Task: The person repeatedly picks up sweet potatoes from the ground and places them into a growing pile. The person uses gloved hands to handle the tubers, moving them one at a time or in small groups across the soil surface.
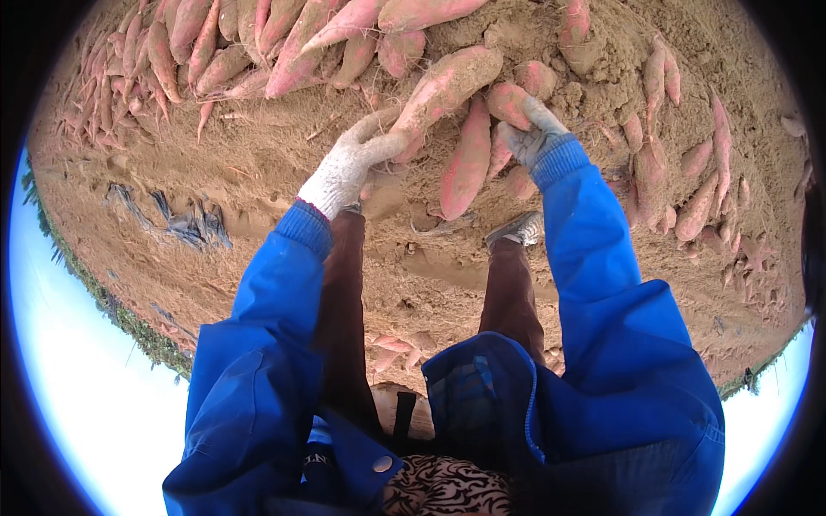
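My left hand (352,155), in a white knitted glove, has its fingers and thumb around the lower end of a large soil-covered sweet potato (448,84). That root slants up to the right. In a soiled glove, my right hand (537,132) grips a shorter pink sweet potato (508,103). Between my hands a long sweet potato (468,161) points down toward my feet. Just above the right hand lies a stubby sweet potato (537,79), partly coated with earth. The fingertips of my left hand are partly hidden behind the large root.
Many sweet potatoes (226,68) lie in a row at the upper left. Another group (697,187) spreads along the right. Torn dark plastic film (187,216) rests on the soil at left. My shoe (516,229) stands close below the roots. Soil clods (590,84) sit at upper right.
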`<state>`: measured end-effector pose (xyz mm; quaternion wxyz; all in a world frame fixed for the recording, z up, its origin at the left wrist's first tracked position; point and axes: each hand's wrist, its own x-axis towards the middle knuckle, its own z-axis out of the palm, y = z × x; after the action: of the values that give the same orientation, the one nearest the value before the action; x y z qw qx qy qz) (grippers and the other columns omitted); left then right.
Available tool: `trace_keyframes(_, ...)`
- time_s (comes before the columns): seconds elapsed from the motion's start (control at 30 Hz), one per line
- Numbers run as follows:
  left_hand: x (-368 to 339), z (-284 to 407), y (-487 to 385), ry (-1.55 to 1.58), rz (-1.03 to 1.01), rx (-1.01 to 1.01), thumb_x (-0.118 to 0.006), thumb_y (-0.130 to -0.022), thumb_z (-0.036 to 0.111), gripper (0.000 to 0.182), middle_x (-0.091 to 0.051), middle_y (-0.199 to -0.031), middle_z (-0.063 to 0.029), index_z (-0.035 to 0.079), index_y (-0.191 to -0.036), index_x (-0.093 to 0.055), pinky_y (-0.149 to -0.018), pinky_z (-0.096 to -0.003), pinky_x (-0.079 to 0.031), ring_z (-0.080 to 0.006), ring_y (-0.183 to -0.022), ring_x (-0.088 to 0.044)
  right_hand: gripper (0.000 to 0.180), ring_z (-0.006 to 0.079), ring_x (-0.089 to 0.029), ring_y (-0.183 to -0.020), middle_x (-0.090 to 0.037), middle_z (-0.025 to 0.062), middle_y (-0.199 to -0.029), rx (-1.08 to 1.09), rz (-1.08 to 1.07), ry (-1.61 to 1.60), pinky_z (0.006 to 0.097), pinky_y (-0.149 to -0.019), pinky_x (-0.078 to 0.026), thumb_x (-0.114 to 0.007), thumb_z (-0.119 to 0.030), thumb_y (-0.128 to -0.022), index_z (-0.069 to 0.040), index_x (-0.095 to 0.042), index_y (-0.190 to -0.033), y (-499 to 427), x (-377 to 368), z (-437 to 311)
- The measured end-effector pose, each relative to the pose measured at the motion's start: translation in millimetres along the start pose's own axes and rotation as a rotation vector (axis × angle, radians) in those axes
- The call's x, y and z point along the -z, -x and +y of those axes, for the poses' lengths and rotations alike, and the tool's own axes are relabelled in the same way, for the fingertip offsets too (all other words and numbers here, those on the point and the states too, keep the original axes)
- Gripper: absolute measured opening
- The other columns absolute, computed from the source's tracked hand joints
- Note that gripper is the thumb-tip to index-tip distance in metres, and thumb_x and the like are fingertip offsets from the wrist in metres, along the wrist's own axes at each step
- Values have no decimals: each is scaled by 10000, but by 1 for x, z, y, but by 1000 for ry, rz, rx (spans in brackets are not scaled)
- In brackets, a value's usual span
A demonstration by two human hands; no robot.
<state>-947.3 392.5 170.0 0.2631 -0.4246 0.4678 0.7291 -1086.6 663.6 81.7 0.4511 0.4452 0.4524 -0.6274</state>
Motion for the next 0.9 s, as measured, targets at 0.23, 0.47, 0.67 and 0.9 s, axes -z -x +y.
trace_keyframes(0.23,-33,-9,-33,-388,-75,-27,-831,-706,163,1019,-487,-1448,-161,7,-1548,-278,-1070,-348,-405,-243,-1296,-493,654,321,-657,-1013,-557,193,-1322,66,-252,-313,443,-787,-608,-809,-196,-832,-76,-479,-1385,-14,-18,54)
trace_keyframes(0.47,-42,-6,-18,36,-141,-98,-775,-762,154,962,-446,-1478,-159,-15,-1550,-249,-1064,-330,-404,-231,-1294,-486,1156,318,-618,-1143,-520,204,-1407,380,438,731,407,-986,-519,-854,-242,-752,-94,-71,-1589,2,-58,-7)
trace_keyframes(0.67,-42,4,9,134,-161,-77,-744,-740,158,864,-574,-1309,-102,9,-1504,-369,-935,-286,-480,-176,-1132,-587,875,272,-533,-1297,-539,193,-1424,76,213,738,394,-1076,-431,-801,-288,-839,1,-327,-1515,1,-23,-27)
trace_keyframes(0.9,-61,21,93,-115,-41,-226,-805,-584,122,1045,-531,-1392,-113,23,-1523,-358,-1046,-339,-435,-227,-1227,-545,670,350,-671,-1046,-623,256,-1230,406,-71,-47,488,-828,-603,-777,-184,-862,118,-456,-1367,131,91,2)
